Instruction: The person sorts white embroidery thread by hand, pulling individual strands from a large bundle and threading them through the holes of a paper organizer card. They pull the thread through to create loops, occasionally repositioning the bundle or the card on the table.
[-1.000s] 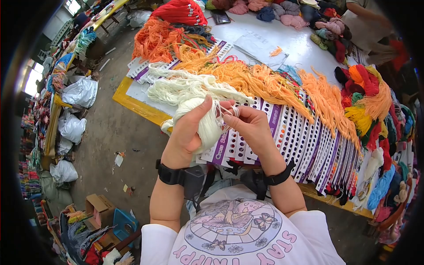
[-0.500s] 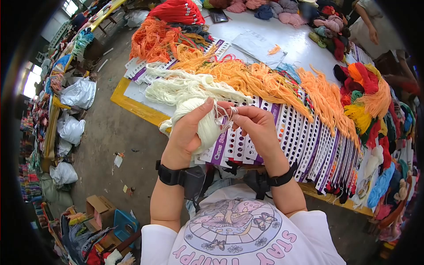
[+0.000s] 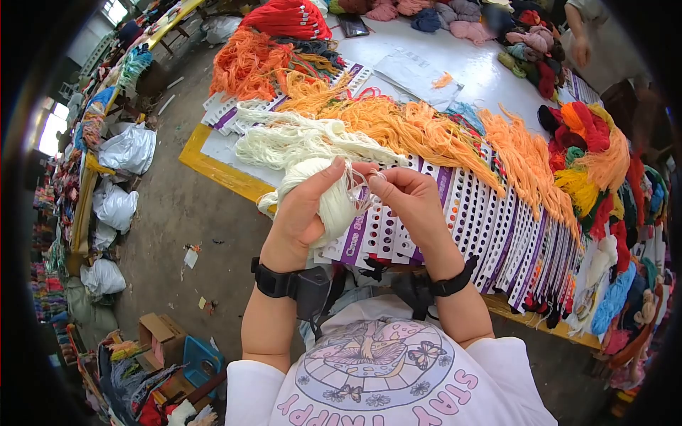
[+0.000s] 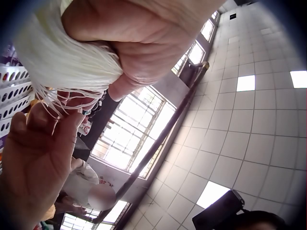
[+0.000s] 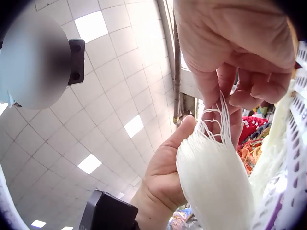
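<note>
A thick skein of cream-white thread is gripped in my left hand, the thumb lying along its near side and the fingers behind it. At its end several strands fan out in loose loops. My right hand pinches a few of those strands between thumb and forefinger, just right of the skein. In the right wrist view the pinched strands are drawn up taut from the skein's end. More cream thread lies in a loose pile on the table behind the hands.
Punched white thread cards with purple strips overlap in a long row across the table. Orange hanks lie over them, a red bundle at the back. Coloured yarn heaps at the right. Another person's hand shows at the far right.
My right hand moved slightly right and back, shifting the strand loops between its fingers. The left hand keeps holding the skein in place. The person at far right has moved.
</note>
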The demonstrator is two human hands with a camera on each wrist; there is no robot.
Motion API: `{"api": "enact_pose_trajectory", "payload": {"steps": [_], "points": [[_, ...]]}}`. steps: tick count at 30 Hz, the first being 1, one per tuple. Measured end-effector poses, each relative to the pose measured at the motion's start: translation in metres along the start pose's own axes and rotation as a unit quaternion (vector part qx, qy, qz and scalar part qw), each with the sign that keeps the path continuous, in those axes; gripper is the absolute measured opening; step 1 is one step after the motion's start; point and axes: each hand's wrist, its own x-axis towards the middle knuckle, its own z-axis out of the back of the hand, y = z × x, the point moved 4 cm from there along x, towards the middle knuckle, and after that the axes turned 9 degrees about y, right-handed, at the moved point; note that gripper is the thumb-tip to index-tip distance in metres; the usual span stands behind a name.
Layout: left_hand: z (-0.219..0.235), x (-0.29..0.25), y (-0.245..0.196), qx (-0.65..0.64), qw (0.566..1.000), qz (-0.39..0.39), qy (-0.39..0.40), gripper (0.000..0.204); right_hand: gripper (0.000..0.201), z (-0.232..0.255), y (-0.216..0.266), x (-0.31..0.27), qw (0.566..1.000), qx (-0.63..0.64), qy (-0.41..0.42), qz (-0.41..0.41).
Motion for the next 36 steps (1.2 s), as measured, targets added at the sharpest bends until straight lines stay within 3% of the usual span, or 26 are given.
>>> {"api": "enact_pose_trajectory", "payload": {"steps": [4,6,11,15,21,30,33,36], "points": [[0.002,0.001,-0.001,0.029,0.999,0.014,0.042,0.039,0.014,-0.007,-0.004,0.001,0.996,-0.069,0.039,0.029],[-0.002,0.0,-0.001,0.019,0.999,0.011,0.024,0.037,0.014,-0.008,-0.006,0.004,0.994,-0.086,0.041,0.05],[0.002,0.002,0.0,0.0,1.0,-0.002,-0.013,0.033,0.015,-0.009,-0.001,0.004,0.999,0.041,0.034,-0.002],[-0.001,0.004,0.001,0.013,1.0,-0.007,-0.014,0.031,0.015,-0.008,-0.009,0.005,0.999,-0.015,0.036,-0.006],[-0.002,0.002,-0.002,0.024,1.0,-0.011,-0.017,0.026,0.014,-0.005,-0.009,0.007,0.997,0.065,0.024,0.033],[0.008,0.001,-0.001,0.102,0.994,-0.034,-0.028,0.028,0.013,-0.001,-0.012,0.005,0.998,-0.006,0.045,0.05],[0.016,0.0,-0.001,0.101,0.992,-0.046,-0.054,0.03,0.011,-0.011,0.0,0.0,0.996,0.076,0.045,0.033],[0.012,-0.001,-0.001,0.044,0.996,-0.056,-0.049,0.033,0.014,-0.008,-0.01,0.004,0.949,0.301,0.07,-0.066]]}}
